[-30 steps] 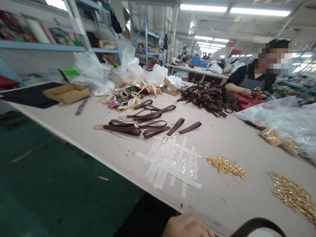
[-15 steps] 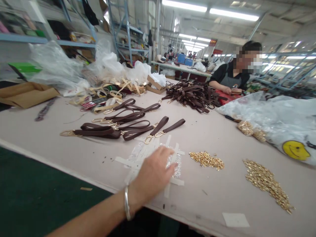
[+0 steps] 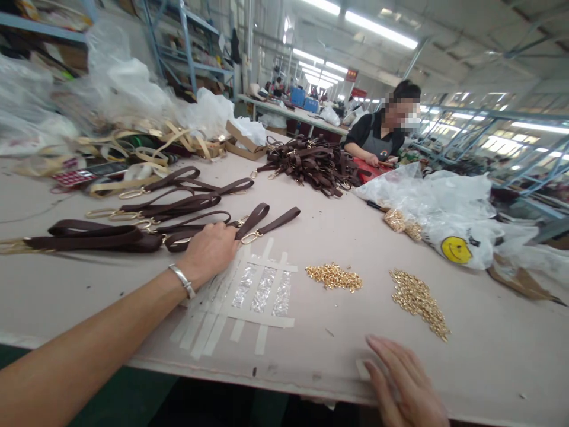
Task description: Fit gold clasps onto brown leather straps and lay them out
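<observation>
My left hand (image 3: pixel 212 252), with a silver bangle at the wrist, is among dark brown wrist straps, its fingers curled down over one brown wrist strap (image 3: pixel 178 240); its fingertips are partly hidden. Close to its knuckles lie more straps (image 3: pixel 255 220) with gold oval clasps. My right hand (image 3: pixel 402 379) is low over the table's front edge, holding nothing, thumb apart from its outstretched fingers. A white paper piece (image 3: pixel 362 370) shows beside its thumb. Between the hands are a taped patch of clear plastic (image 3: pixel 263 289), a heap of small gold fittings (image 3: pixel 334 277) and a second gold heap (image 3: pixel 418 302).
A large pile of brown straps (image 3: pixel 311 163) lies farther back. Behind it a co-worker (image 3: pixel 377 136) is at the table. Plastic bags (image 3: pixel 444 201) lie to the right. Cream strips (image 3: pixel 155 148) and more bags (image 3: pixel 128 83) crowd the left side.
My left hand has moved left and away from me, off the taped patch to the straps. My right hand has come into view at lower right. The view has turned rightward.
</observation>
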Tool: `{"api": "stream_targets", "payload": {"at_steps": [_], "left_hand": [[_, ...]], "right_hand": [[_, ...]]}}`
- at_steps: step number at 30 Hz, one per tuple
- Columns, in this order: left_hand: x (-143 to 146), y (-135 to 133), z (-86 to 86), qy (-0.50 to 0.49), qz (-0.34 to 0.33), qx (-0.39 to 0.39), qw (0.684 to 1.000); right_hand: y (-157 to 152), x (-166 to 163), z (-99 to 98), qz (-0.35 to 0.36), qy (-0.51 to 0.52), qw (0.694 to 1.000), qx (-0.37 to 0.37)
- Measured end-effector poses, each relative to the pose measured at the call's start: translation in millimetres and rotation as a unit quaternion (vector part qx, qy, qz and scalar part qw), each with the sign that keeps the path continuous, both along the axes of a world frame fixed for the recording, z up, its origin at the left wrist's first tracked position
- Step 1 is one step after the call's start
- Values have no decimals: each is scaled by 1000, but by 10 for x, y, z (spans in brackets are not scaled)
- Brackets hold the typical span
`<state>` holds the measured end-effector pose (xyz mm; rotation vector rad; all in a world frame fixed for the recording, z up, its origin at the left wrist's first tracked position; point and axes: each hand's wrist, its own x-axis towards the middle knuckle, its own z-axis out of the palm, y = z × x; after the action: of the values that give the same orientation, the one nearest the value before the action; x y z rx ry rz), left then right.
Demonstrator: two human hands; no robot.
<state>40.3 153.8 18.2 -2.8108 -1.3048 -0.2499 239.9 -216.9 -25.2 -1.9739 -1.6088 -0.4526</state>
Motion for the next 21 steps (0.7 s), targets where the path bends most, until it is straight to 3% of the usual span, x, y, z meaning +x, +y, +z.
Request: {"api": "stream_targets", "payload": {"at_steps": [2,6,9,13,16,21], "left_hand": [[-39,-13,-13,-3,-6,4,1000],[-144,-10,-60,-35,-17,-8,999],[-199,18,-85,-83,-6,-37,996],[-250,41,-44,-184,27,-114,976],[-325,-54,46,-274,49,-225,934],[-513,-488,171,-402,37,-436,805]], "right_hand": [[436,-17,-2,-3,-3,1000,-28],[1093,-48,36,-93,24,992,-83],[1336,-28,45,-128,29,986,-99],[1434,4,17,-145,21,982,-119],[1390,46,-33,-109,-4,984,-143],[1267,181,-102,-55,12,986,-154]]}}
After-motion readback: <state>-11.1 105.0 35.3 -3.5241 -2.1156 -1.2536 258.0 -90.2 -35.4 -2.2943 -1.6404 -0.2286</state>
